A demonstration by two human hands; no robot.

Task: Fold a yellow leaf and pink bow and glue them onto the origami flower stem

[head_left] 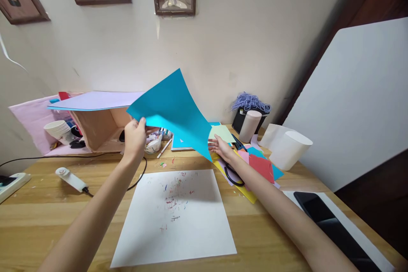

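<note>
A sheet of blue paper (172, 110) hangs tilted in the air, bowed along its right side. My left hand (135, 134) pinches its lower left edge between thumb and fingers. Close to the sheet's lower right corner is my right hand (221, 148), its fingers stretched out and apart. Some of those fingertips reach the blue edge, and I cannot tell whether they touch it. Just behind that hand, a pale green sheet (223, 134) lies on a stack of paper. Below both hands, a large white sheet (204, 233) with coloured marks lies flat on the wooden table (38, 229).
Coloured paper scraps (261, 168) lie at right, near a white paper roll (290, 148) and a pale cylinder (250, 126). A black phone (331, 221) rests front right. At left stand a cardboard box (95, 129), paper cups (59, 131) and a corded white device (72, 179).
</note>
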